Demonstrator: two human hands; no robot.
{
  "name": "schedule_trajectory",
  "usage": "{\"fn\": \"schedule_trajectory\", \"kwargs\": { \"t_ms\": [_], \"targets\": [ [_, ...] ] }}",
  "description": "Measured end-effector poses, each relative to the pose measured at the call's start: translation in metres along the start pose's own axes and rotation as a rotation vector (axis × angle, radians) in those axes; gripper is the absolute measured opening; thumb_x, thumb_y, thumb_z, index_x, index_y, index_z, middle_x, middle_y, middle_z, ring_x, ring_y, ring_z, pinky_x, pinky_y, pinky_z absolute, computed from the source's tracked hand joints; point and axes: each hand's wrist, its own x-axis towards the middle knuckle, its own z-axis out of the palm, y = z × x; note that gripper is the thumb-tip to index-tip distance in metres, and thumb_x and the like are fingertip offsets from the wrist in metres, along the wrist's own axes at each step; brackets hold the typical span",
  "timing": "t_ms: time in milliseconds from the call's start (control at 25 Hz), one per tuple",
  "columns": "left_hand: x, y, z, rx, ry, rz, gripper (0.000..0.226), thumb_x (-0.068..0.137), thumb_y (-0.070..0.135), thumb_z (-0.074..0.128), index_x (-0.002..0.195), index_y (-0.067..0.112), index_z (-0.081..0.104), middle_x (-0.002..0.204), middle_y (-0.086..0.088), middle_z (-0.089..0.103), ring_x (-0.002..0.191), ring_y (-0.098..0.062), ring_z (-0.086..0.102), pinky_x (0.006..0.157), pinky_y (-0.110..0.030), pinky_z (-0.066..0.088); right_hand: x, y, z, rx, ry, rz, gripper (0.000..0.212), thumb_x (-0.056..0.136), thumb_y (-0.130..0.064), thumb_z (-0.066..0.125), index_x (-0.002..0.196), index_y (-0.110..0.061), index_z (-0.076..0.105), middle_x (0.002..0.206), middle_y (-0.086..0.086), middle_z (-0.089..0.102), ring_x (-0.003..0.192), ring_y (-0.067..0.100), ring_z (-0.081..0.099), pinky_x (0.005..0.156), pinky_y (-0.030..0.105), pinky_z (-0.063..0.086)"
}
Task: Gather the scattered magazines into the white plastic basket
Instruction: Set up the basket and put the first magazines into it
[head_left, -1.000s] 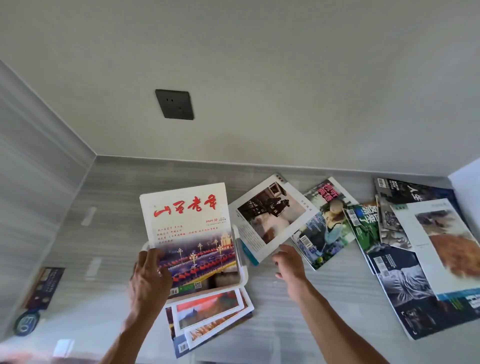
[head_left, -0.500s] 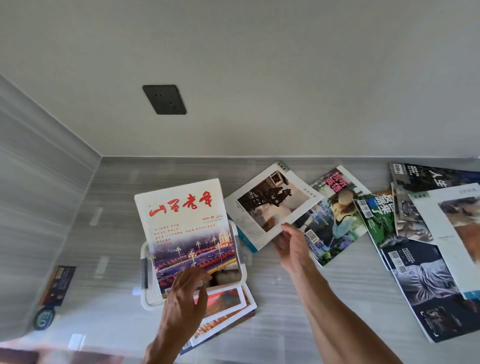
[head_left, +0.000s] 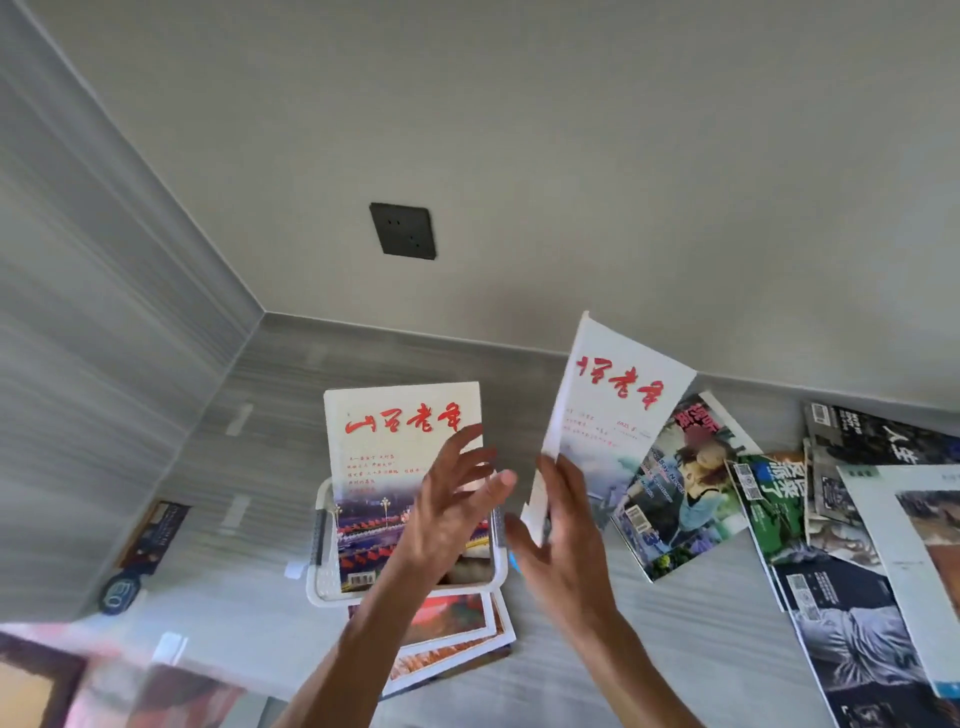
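Note:
The white plastic basket (head_left: 321, 564) sits on the grey floor with a white magazine with red characters (head_left: 395, 436) standing in it. My right hand (head_left: 563, 530) grips the lower edge of another white magazine with red characters (head_left: 618, 395), lifted upright above the floor just right of the basket. My left hand (head_left: 449, 512) hovers with spread fingers in front of the magazine in the basket and holds nothing. More magazines lie scattered to the right: a colourful one (head_left: 691, 493), a green one (head_left: 774, 499) and dark ones (head_left: 852, 639).
A stack of magazines (head_left: 457, 639) lies under the basket's near edge. Grey walls meet in a corner at the left. A black wall socket (head_left: 402, 231) is on the back wall. A small dark booklet (head_left: 156, 530) lies by the left wall.
My right hand has picked up the white magazine from the floor and raised it upright, flipped to its cover. My left hand has let go of the magazine in the basket and opened.

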Motion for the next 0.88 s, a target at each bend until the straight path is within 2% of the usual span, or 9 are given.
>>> {"fn": "schedule_trajectory", "kwargs": {
  "t_ms": [80, 160, 240, 360, 440, 520, 600, 720, 880],
  "targets": [
    [0.012, 0.009, 0.003, 0.056, -0.053, -0.062, 0.05, 0.08, 0.021, 0.071, 0.124, 0.032, 0.049, 0.114, 0.005, 0.072, 0.091, -0.01, 0.071, 0.066, -0.013, 0.054, -0.021, -0.022, 0.023, -0.087, -0.115, -0.181, 0.068, 0.085, -0.018, 0.061, 0.147, -0.019, 0.035, 0.157, -0.002, 0.03, 0.143, 0.01, 0.031, 0.114, 0.03, 0.037],
    [0.009, 0.006, -0.009, 0.26, 0.149, -0.059, 0.041, 0.083, 0.003, 0.056, 0.119, 0.022, 0.052, 0.11, -0.001, 0.071, 0.074, -0.01, 0.067, 0.053, -0.01, 0.05, -0.036, -0.033, 0.038, 0.018, -0.316, -0.248, 0.064, 0.083, -0.016, 0.06, 0.143, -0.032, 0.041, 0.157, -0.011, 0.028, 0.144, 0.004, 0.026, 0.114, 0.021, 0.031],
    [-0.005, -0.001, -0.034, 0.095, 0.309, -0.068, 0.038, 0.085, -0.008, 0.051, 0.105, 0.023, 0.061, 0.095, 0.006, 0.074, 0.073, -0.013, 0.067, 0.052, -0.013, 0.052, -0.038, -0.034, 0.039, 0.26, -0.427, -0.186, 0.051, 0.084, -0.009, 0.061, 0.127, -0.036, 0.058, 0.142, -0.016, 0.047, 0.13, 0.001, 0.046, 0.103, 0.015, 0.042],
    [-0.018, 0.0, -0.077, -0.133, 0.116, -0.075, 0.027, 0.082, 0.001, 0.064, 0.102, 0.019, 0.067, 0.099, -0.003, 0.076, 0.082, -0.026, 0.072, 0.067, -0.044, 0.061, -0.011, -0.027, 0.027, 0.514, -0.151, 0.138, 0.055, 0.078, -0.007, 0.071, 0.119, -0.041, 0.055, 0.115, -0.011, 0.065, 0.096, 0.006, 0.068, 0.07, 0.018, 0.057],
    [-0.019, 0.002, -0.103, -0.163, -0.037, -0.079, 0.033, 0.077, 0.008, 0.071, 0.11, 0.006, 0.066, 0.111, -0.012, 0.073, 0.097, -0.034, 0.07, 0.077, -0.052, 0.059, 0.016, -0.019, 0.021, 0.609, -0.123, 0.32, 0.073, 0.072, 0.001, 0.077, 0.125, -0.038, 0.048, 0.108, -0.014, 0.07, 0.091, 0.014, 0.072, 0.067, 0.028, 0.061],
    [-0.014, 0.005, -0.124, -0.246, -0.055, -0.083, 0.032, 0.078, 0.003, 0.073, 0.109, 0.002, 0.068, 0.114, -0.014, 0.072, 0.1, -0.035, 0.069, 0.074, -0.046, 0.061, 0.043, -0.018, 0.02, 0.609, -0.187, 0.363, 0.061, 0.072, 0.008, 0.073, 0.12, -0.027, 0.055, 0.107, -0.003, 0.072, 0.084, 0.015, 0.072, 0.066, 0.03, 0.06],
    [-0.007, 0.002, -0.141, -0.251, 0.062, -0.053, 0.024, 0.08, -0.003, 0.068, 0.102, 0.006, 0.071, 0.107, -0.007, 0.075, 0.097, -0.031, 0.071, 0.07, -0.035, 0.063, 0.062, -0.021, 0.025, 0.566, -0.153, 0.364, 0.035, 0.081, 0.001, 0.069, 0.104, -0.026, 0.067, 0.094, 0.002, 0.074, 0.068, 0.009, 0.068, 0.058, 0.022, 0.056],
    [0.006, -0.02, -0.157, 0.085, 0.322, -0.106, 0.034, 0.083, -0.011, 0.056, 0.102, 0.015, 0.068, 0.105, -0.004, 0.075, 0.089, -0.017, 0.073, 0.062, -0.023, 0.06, 0.073, -0.02, 0.051, 0.425, -0.133, 0.367, 0.024, 0.093, -0.01, 0.06, 0.092, -0.031, 0.07, 0.083, -0.006, 0.075, 0.061, 0.004, 0.065, 0.054, 0.02, 0.053],
    [0.012, -0.068, -0.165, 0.463, 0.292, -0.24, 0.044, 0.079, -0.009, 0.047, 0.114, 0.014, 0.058, 0.12, -0.014, 0.068, 0.099, -0.031, 0.066, 0.057, -0.025, 0.057, 0.058, 0.003, 0.093, 0.153, -0.095, 0.469, 0.018, 0.094, -0.01, 0.053, 0.092, -0.02, 0.067, 0.092, 0.003, 0.073, 0.062, 0.015, 0.065, 0.059, 0.035, 0.052]
  ]
}}
